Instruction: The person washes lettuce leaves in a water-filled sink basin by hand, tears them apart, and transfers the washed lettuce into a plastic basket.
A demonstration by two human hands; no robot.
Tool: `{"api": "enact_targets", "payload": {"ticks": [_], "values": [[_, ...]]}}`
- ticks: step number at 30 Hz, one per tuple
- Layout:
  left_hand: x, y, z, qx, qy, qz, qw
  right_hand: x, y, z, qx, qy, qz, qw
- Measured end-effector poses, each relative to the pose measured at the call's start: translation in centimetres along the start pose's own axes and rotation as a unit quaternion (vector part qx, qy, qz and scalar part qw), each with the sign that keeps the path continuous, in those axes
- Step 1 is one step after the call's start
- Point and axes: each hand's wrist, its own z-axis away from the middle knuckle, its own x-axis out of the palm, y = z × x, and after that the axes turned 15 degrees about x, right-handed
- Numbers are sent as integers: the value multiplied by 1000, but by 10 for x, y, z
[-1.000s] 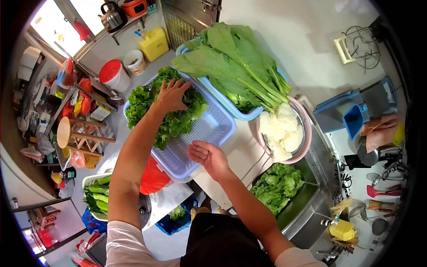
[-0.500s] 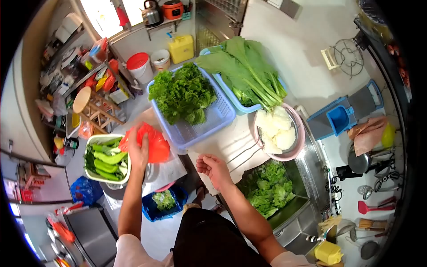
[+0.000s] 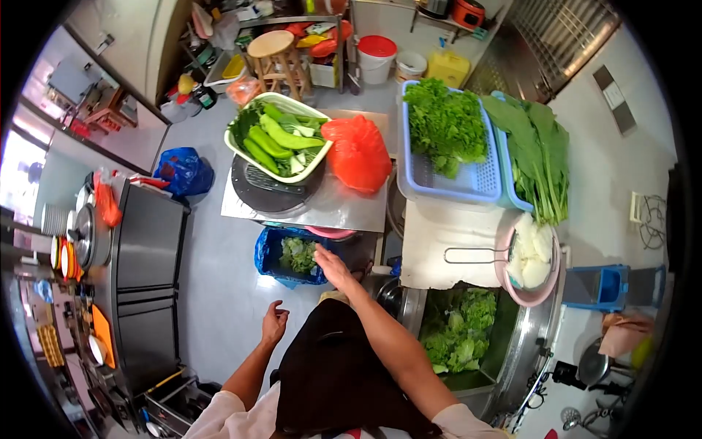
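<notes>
My left hand (image 3: 274, 324) hangs low over the grey floor, empty, its fingers loosely bent and apart. My right hand (image 3: 334, 268) holds nothing and has its fingers stretched out. It is near a blue-lined bin (image 3: 263, 252) with leafy scraps (image 3: 298, 254) inside. Beyond the hands, a red plastic bag (image 3: 358, 155), closed up round its contents, rests on a metal table (image 3: 358, 212). Touching its left side is a pale green basket (image 3: 241, 146) of long green peppers (image 3: 281, 135). That basket stands partly over a dark round board (image 3: 256, 194).
A blue basket (image 3: 453, 186) of curly greens and a tub of long-stemmed leaves (image 3: 537, 157) stand at the back right. Lettuce (image 3: 461, 329) fills part of the sink (image 3: 504, 351). Beside it is a pink bowl (image 3: 523, 296) with a wire strainer. Steel cabinets (image 3: 150, 256) stand left.
My left hand has left the red bag and dropped lower. My right hand has uncurled and is now by the blue-lined bin. The whole view has turned to the left.
</notes>
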Motion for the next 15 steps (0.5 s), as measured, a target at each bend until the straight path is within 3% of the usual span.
{"api": "enact_targets", "payload": {"ticks": [5, 10, 15], "values": [[-9, -14, 3, 3, -23, -9, 1000, -25, -52, 51, 52, -58, -242, 967], [5, -3, -45, 73, -66, -19, 995, -46, -63, 92, 33, -49, -322, 945], [43, 95, -112, 218, -94, 26, 971, -92, -68, 179, -11, -10, -354, 935]]}}
